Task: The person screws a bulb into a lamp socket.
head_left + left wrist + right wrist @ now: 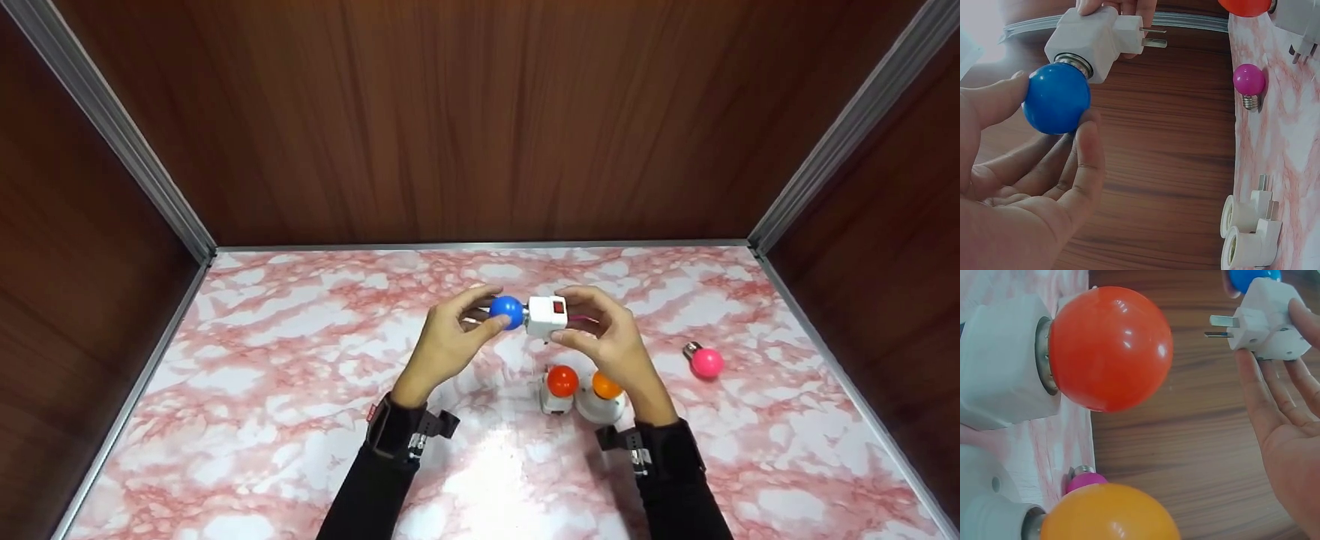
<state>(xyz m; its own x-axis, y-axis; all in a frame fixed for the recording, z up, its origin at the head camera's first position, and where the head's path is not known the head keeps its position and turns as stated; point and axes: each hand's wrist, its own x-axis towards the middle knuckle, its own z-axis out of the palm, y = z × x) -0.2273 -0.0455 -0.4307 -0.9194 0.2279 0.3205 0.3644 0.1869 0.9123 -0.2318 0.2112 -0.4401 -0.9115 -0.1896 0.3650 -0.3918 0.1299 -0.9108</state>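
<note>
The left hand (450, 337) is pinching a blue bulb (507, 312) between thumb and fingers, while the right hand (611, 341) is gripping a white plug socket (547, 315) the same way. The head view alone is showing the red switch (559, 307) on that socket; the left wrist view is revealing its two flat prongs (1155, 36) and a band of the bulb's metal screw base (1075, 63) standing out of the socket mouth, and the right wrist view is catching the prongs too. Two more white sockets (1249, 230), with their openings bare, are appearing only in the left wrist view. The blue bulb is lying at the left hand's fingertips, raised above the worktop (300, 420), and its base end is pointing toward the right hand, with the socket sitting between the two. Nearer the person, a red bulb (562, 381) is standing in another white socket, just beside an orange bulb (607, 385) on a round white base (600, 409); the right hand is partly covering the orange one. A pink bulb (706, 363) is lying loose to the right of both hands.
</note>
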